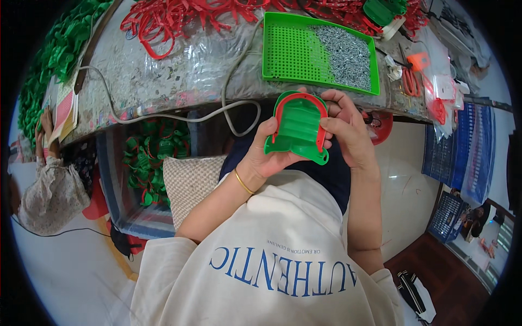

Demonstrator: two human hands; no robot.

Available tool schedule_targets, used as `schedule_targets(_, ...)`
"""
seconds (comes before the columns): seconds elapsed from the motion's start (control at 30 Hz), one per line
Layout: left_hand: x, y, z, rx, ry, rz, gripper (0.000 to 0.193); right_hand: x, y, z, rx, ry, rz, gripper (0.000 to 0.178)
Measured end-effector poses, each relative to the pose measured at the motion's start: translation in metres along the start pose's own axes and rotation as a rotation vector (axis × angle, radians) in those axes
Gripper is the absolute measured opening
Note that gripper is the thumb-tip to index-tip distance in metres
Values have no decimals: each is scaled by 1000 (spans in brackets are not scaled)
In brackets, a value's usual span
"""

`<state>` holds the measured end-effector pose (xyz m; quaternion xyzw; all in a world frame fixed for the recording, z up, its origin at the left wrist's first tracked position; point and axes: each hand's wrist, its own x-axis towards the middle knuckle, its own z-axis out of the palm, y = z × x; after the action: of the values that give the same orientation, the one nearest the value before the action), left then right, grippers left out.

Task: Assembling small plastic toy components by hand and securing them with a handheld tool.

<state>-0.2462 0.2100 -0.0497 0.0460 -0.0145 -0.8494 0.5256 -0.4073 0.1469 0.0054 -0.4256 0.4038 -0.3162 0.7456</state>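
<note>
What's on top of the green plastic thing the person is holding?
A curved red strip lies along the edge of the green plastic thing; its ridged middle shows. The left hand and right hand cover bits of its sides. Its underside is hidden.

It looked like a small assembly workshop; red straps [187, 19] lay heaped on a scuffed worktop [144, 89]; a green tray [293, 51] held many small metal pieces [348, 57]; another person [51, 187] was beside piled green parts [62, 41].
</note>
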Motion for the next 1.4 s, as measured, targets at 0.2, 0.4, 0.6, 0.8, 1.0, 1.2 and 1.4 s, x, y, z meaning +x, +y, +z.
schedule_targets(0.2,3,-4,-5,-180,17,17,83,0,-7,-3,-96,-29,61,47)
schedule_targets(0.4,1,-3,-7,-89,-17,15,81,28,-66,-46,-536,612,-683,28)
schedule_targets(0.6,7,0,15,-92,45,-29,81,70,-166,-22,-570,511,-995,31)
schedule_targets(0.8,15,4,37,-1,23,-113,75,100,-214,-59,-611,73,-758,43)
schedule_targets(1.0,20,-8,22,-83,82,-83,72,105,-204,-40,-519,-402,-528,55)
schedule_targets(1.2,26,-13,14,-91,54,-112,69,83,-190,6,-240,-607,-535,71)
schedule_targets(1.4,27,-11,13,-63,77,-106,72,79,-187,-11,-223,-644,-382,39)
